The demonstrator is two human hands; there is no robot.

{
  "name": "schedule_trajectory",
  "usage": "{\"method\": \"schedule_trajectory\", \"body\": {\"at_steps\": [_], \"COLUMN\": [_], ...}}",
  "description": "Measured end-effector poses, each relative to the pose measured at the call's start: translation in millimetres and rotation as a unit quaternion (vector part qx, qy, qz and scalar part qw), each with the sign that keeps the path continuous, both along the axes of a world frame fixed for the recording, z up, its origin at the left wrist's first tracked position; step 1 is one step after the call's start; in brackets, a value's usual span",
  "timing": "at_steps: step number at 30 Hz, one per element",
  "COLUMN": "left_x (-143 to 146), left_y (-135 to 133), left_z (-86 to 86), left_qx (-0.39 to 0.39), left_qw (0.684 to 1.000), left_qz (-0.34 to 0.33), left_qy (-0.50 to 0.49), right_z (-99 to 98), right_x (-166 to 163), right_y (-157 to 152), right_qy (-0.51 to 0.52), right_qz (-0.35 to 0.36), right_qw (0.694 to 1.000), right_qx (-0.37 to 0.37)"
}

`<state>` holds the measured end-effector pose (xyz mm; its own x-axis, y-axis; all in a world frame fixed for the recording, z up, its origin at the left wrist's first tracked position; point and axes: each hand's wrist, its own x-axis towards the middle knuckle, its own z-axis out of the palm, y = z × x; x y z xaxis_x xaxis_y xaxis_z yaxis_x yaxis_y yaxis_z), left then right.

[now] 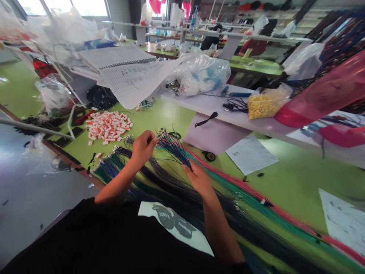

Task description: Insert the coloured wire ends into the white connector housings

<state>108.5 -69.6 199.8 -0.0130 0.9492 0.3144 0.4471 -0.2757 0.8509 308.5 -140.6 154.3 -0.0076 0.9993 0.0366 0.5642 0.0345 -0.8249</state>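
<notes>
My right hand (198, 177) is wrapped round a bundle of thin dark blue wires (175, 146), whose metal-tipped ends fan out toward the far left. My left hand (144, 146) is closed in a pinch just left of those tips; what sits between its fingers is too small to make out. Beneath both hands, long bundles of dark wires (171, 179) run across the green table. Pink wires (228, 177) and green wires (225, 186) stretch beyond my right hand toward the lower right. A pile of small white and orange connectors (108, 125) lies left of my left hand.
A roll of black tape (209, 156) and a paper sheet (251, 154) lie on the green table (291, 167). Behind, a raised shelf (239, 108) holds an open spiral notebook (128, 72), a clear plastic bag (199, 74) and a bag of yellow pieces (264, 104).
</notes>
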Motion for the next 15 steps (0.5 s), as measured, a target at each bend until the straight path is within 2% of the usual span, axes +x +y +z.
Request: {"method": "schedule_trajectory", "body": {"at_steps": [5, 7, 10, 12, 15], "left_x": [-6, -9, -15, -17, -12], "left_y": [9, 10, 5, -2, -13], "left_z": [-10.0, -9.4, -2.3, 4.3, 11.8], "left_qx": [-0.045, -0.068, -0.068, -0.014, 0.122], "left_qw": [0.996, 0.993, 0.992, 0.997, 0.991], "left_qz": [-0.039, -0.069, -0.101, -0.073, -0.027], "left_qy": [-0.063, -0.075, -0.039, -0.014, 0.044], "right_z": [-6.7, -6.7, -5.1, -4.2, -4.8], "right_x": [-1, 0, 2, 3, 3], "right_y": [3, 3, 1, -1, -1], "right_qy": [-0.023, -0.025, -0.015, -0.006, -0.005], "right_qz": [0.020, 0.013, 0.000, -0.001, -0.007], "right_qw": [1.000, 1.000, 1.000, 1.000, 1.000], "right_qx": [0.000, -0.013, -0.025, -0.027, -0.029]}}
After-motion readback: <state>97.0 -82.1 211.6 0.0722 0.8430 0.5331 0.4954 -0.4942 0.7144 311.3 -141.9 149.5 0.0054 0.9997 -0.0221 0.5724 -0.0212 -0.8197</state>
